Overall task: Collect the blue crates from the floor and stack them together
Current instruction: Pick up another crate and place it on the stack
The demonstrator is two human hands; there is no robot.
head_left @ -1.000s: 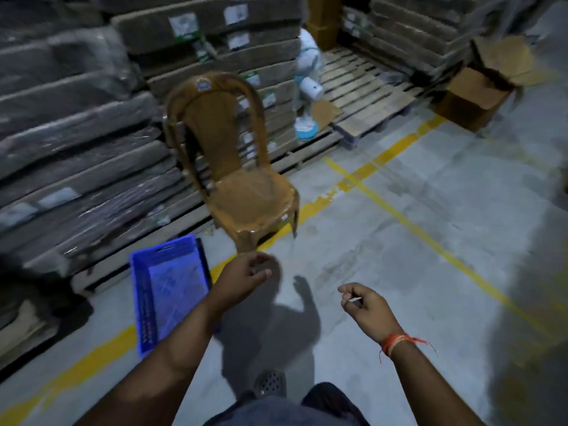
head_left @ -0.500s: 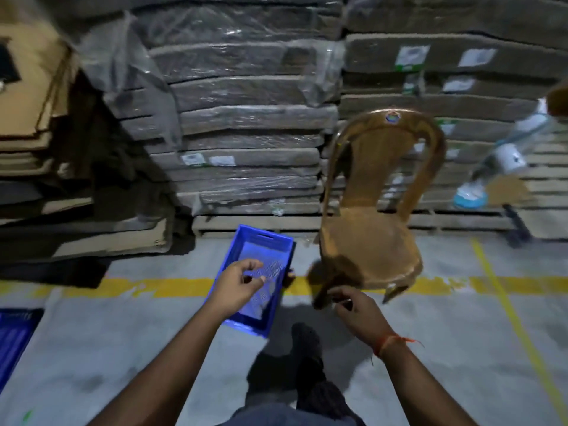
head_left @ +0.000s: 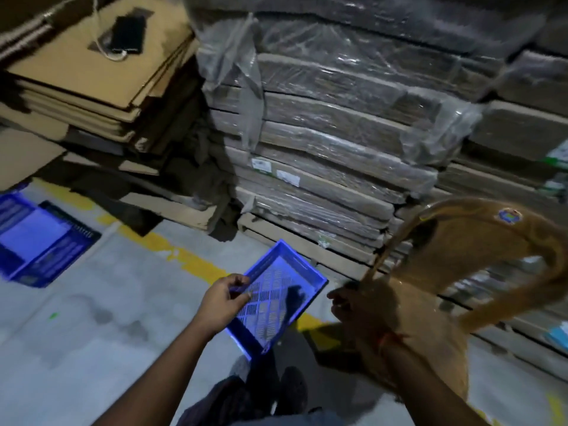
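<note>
A blue crate (head_left: 278, 292) with a slotted bottom lies on the concrete floor over the yellow line, right in front of my feet. My left hand (head_left: 226, 298) is at its near-left rim, with thumb and fingers pinching the edge. My right hand (head_left: 350, 304) hangs in shadow to the right of the crate, against the front of a brown plastic chair; its fingers look curled, but whether they hold anything is hidden by the dark. More blue crates (head_left: 33, 238) sit on the floor at the far left.
The brown plastic chair (head_left: 470, 265) stands close on the right. Behind are wrapped pallet stacks (head_left: 338, 133) and flattened cardboard (head_left: 92, 87) with a phone (head_left: 127, 33) on top. A yellow floor line (head_left: 190, 262) runs diagonally. Grey floor spreads at lower left.
My view has swung left and moved closer. My left hand has reached the crate's rim and taken hold of it. The crates at far left have come further into view.
</note>
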